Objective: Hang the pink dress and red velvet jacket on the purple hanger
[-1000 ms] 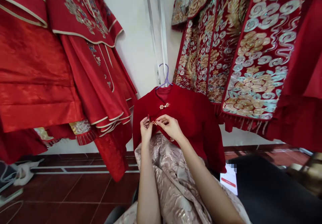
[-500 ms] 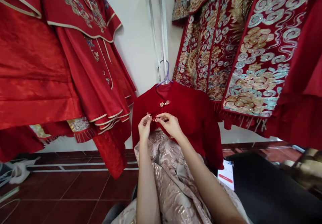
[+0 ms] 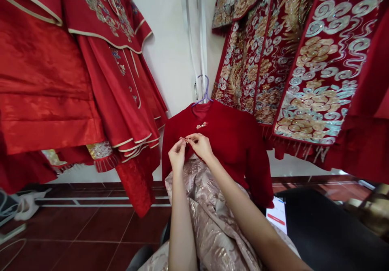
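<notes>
A: Hands first. State?

B: Left hand [image 3: 176, 153]: thumb and fingertips drawn together on a small beaded gold-and-red clasp [image 3: 184, 140]. Right hand [image 3: 200, 145]: same clasp from the other side, thumb and index nearly meeting, palm hollow. Whether the clasp is fastened: cannot tell, fingers cover it.

A: Position of the clasp?

B: On the front of a deep-red, matt, soft-napped jacket [image 3: 231, 133], below a matching flower-shaped clasp [image 3: 201, 125] near the neckline. Jacket hangs from a thin purple hanger [image 3: 206, 90].

A: Below the hands?

B: A silvery-pink brocade cloth [image 3: 209, 206], crumpled, metallic sheen, under both forearms.

A: Surface and room?

B: Right: smooth black bench [image 3: 322, 226], a phone with a lit white screen [image 3: 276, 218] at its near-left edge. Behind: plain white wall [image 3: 167, 60]. Left: glossy red satin garments [image 3: 106, 80], pale piping. Right: dark-red panels [image 3: 316, 96], dense with gold flowers and silvery scrolls, fringed hem. Floor: dark red-brown tiles [image 3: 91, 226], pale joints; white metal rail [image 3: 106, 201] low along the wall, pale shoes [image 3: 26, 208] by its left end.
</notes>
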Action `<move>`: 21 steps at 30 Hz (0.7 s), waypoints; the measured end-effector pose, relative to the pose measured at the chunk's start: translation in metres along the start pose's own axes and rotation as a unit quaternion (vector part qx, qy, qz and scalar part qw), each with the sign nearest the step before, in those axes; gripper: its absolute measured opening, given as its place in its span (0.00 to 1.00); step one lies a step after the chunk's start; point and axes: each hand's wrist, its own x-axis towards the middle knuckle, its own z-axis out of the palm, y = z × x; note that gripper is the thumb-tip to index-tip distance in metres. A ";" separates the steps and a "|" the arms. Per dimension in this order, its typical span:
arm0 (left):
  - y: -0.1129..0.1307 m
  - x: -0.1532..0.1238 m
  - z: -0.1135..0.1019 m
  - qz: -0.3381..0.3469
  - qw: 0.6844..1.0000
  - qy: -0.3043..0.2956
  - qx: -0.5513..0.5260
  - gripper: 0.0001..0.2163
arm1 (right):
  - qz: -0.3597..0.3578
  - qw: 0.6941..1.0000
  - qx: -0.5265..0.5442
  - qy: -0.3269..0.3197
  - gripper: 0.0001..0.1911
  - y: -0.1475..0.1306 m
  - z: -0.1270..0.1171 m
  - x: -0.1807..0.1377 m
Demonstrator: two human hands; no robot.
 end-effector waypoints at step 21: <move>0.009 0.009 0.008 0.023 0.988 0.012 0.155 0.12 | 0.013 0.999 -0.024 0.042 0.08 0.004 0.009 -0.002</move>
